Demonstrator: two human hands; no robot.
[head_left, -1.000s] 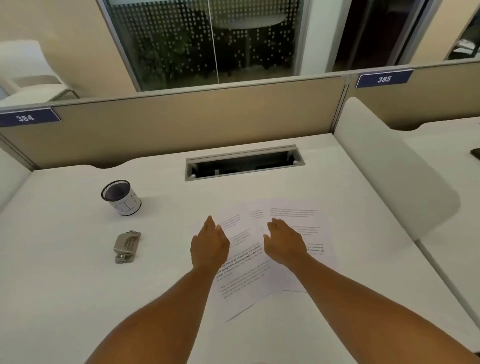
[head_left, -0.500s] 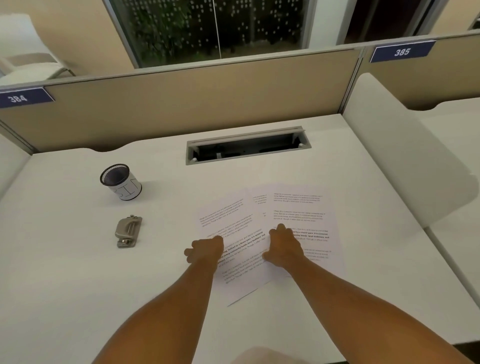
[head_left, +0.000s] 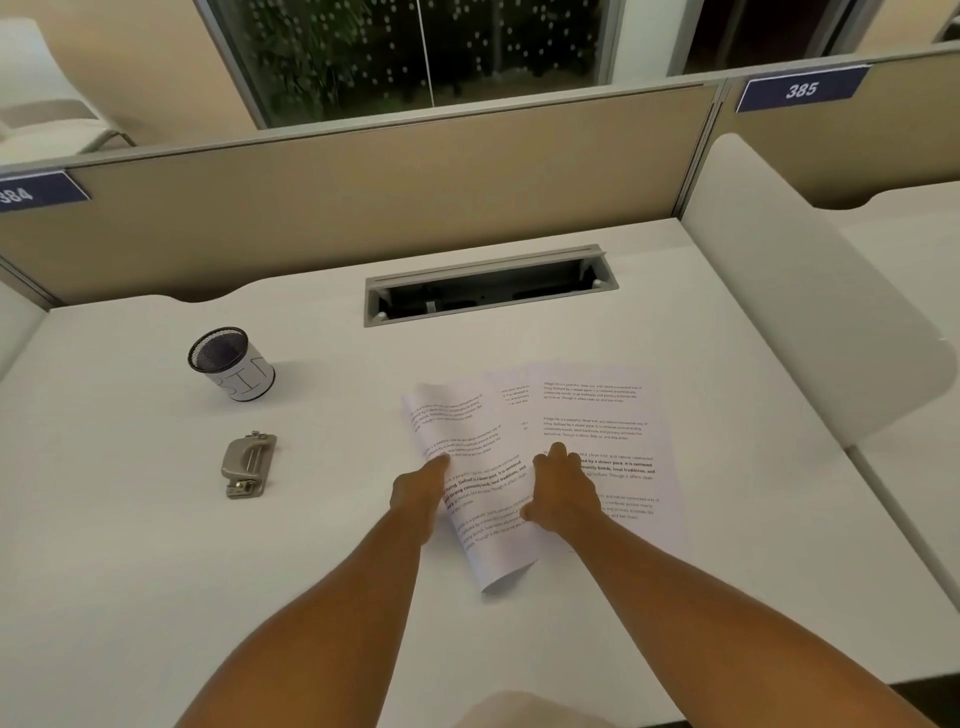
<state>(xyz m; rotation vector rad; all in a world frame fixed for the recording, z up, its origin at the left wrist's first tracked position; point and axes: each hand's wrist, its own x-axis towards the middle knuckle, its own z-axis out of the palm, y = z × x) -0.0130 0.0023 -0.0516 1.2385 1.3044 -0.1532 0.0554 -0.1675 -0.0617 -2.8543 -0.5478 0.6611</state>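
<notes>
Printed sheets (head_left: 597, 415) lie fanned on the white desk (head_left: 130, 571), on the near side of the cable slot (head_left: 491, 286). The left hand (head_left: 418, 496) pinches the left edge of the leftmost page, which curls up off the desk. The right hand (head_left: 563, 491) lies on the overlapping pages, fingers pressing down. Near-left of the slot sits a metal hole punch (head_left: 249, 462); farther back, also left of it, stands a mesh cup (head_left: 231, 364).

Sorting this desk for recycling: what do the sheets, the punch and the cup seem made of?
Sheets: thin matte white paper; the left one's edge curls at the left hand. Hole punch: probably metal, dull grey sheen. Cup: black wire mesh, likely metal, wrapped in a white paper label.
</notes>
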